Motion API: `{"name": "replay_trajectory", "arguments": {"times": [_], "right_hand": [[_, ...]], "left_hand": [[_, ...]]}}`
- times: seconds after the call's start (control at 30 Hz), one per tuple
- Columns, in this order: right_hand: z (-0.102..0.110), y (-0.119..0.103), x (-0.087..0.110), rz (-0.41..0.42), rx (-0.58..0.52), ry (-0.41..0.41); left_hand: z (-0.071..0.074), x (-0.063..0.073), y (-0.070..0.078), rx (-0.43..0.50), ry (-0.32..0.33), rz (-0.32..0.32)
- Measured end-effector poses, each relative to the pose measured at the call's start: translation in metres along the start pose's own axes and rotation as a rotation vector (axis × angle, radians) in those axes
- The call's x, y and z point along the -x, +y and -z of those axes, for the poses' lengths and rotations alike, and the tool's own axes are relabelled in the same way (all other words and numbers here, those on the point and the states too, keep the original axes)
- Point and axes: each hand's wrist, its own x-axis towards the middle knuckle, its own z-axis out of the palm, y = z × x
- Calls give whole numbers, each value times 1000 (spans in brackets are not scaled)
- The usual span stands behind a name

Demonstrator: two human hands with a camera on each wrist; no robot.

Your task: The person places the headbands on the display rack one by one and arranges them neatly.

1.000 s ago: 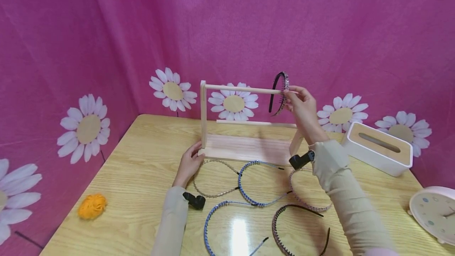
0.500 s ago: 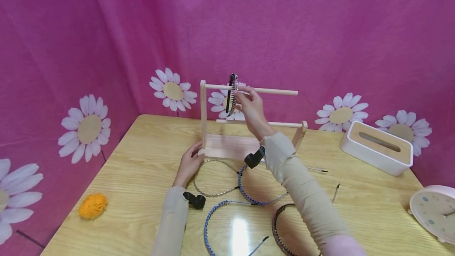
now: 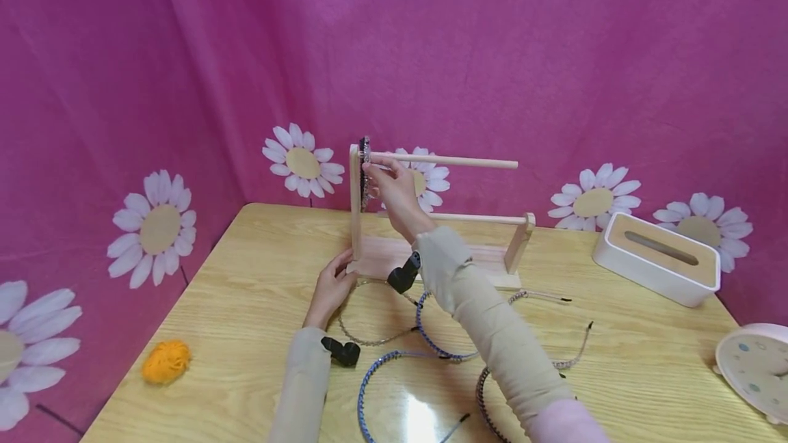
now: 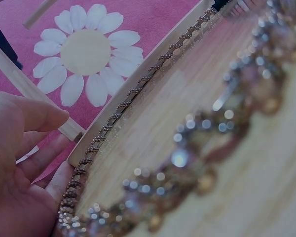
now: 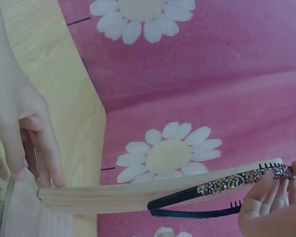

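My right hand (image 3: 399, 195) pinches a black toothed headband (image 5: 227, 186) covered in glittering stones. The headband hangs on the upper rod (image 3: 458, 161) of a wooden headband stand (image 3: 375, 260), right beside its left upright (image 3: 355, 204). Down at the stand's left end, my left hand (image 3: 330, 290) holds the corner of the base between thumb and fingers. A beaded headband (image 4: 138, 91) lies on the table close to this hand, large and partly blurred in the left wrist view.
On the table (image 3: 246, 306) lie a blue headband (image 3: 364, 388), another blue one (image 3: 425, 333), a dark one (image 3: 483, 402) and a pinkish one (image 3: 579, 354). A tissue box (image 3: 652, 269), a clock (image 3: 757, 368) and orange yarn (image 3: 166, 361) stand around. A lower rod (image 3: 474, 219) sits behind.
My right hand has slid the headband leftward along the upper rod, from its free right end to the left upright. The left hand has stayed at the base corner.
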Motion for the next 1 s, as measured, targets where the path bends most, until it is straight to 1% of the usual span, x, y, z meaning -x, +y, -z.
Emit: {"name": "replay_trajectory", "arguments": {"times": [0.1,0.2,0.43,0.57,0.73,0.83,0.97,1.0], "right_hand": [[0,3,1,-23,0,-12],[3,5,1,-28,15,-30],[14,11,4,-61,63,-55],[25,17,10,-74,60,-67],[51,27,20,-95,65,-76],[72,35,29,-120,92,-77],[106,42,39,-141,124,-74],[115,43,41,-144,134,-72]], "left_hand": [[-2,0,-1,-1,3,-23],[-3,-1,-1,-1,6,-31],[-3,2,0,12,5,-24],[-1,2,0,1,7,-28],[-1,2,0,-2,-1,-27],[-1,3,0,-12,-10,-19],[-1,2,0,-21,-4,-4],[-1,2,0,-22,-1,-12]]}}
